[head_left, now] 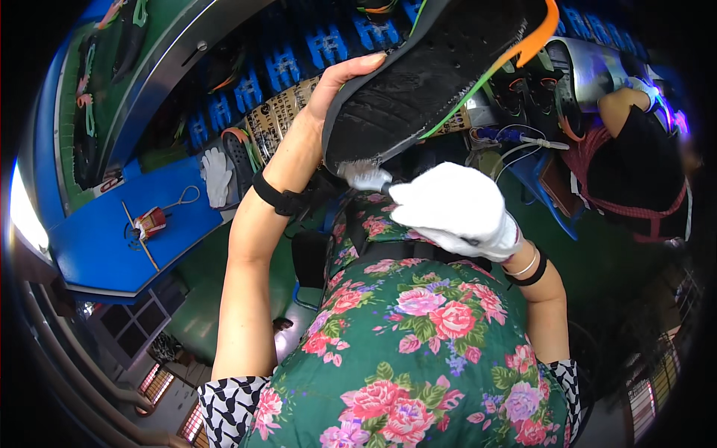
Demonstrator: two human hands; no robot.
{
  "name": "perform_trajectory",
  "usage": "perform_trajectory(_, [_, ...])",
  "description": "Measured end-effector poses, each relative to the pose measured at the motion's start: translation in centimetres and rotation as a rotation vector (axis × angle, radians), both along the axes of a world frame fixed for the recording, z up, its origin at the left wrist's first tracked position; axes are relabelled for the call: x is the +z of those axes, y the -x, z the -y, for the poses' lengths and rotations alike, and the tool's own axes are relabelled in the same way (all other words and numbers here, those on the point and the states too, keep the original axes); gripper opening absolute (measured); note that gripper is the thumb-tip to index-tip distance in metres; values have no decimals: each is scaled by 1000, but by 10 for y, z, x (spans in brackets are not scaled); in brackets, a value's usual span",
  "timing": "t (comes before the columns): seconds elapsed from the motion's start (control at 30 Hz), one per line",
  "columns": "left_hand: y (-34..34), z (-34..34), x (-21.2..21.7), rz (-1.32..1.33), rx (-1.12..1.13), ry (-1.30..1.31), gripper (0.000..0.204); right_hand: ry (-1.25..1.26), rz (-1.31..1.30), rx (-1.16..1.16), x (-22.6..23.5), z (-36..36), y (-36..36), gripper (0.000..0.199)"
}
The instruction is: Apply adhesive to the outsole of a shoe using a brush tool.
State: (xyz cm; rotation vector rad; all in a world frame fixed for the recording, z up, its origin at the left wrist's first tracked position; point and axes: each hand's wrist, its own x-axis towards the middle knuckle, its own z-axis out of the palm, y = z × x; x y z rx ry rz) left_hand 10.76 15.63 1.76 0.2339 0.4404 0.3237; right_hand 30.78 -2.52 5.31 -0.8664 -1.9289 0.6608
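From the head camera, your bare left hand point(340, 82) grips the black shoe sole point(426, 71), fingers curled round its edge, holding it raised and tilted over your lap. Your gloved right hand point(455, 209) is closed round a brush point(366, 176), its bristles touching the sole's lower end above the blue table point(97, 231).

Blue worktable point(112, 239) carrying a small red tin point(152, 221) with a thin stick point(140, 240); spare white glove point(216, 175) beside it; row of blue racks point(284, 67); co-worker in black point(635, 172); green floral apron point(418, 351)
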Motion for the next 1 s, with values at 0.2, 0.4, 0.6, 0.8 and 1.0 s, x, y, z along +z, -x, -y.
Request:
perform_trajectory(0.2, [-2, -1, 2, -65, -84, -31, 34, -37, 58, -100, 6, -4, -5, 34])
perform_trajectory(0.4, [-2, 0, 16, -221, -162, -20, 34, -31, 39, 41, 0, 0, -2, 31])
perform_trajectory(0.6, [-6, 6, 29, -286, -191, -73, 33, -107, 184, 16, -2, -5, -9, 38])
perform_trajectory(0.8, [1, 6, 24, -323, -133, -8, 35, -41, 43, -58, -1, -10, -5, 26])
perform_trajectory(1.0, [4, -2, 3, 17, -11, -40, 36, 158, -332, -120, -8, -13, 3, 17])
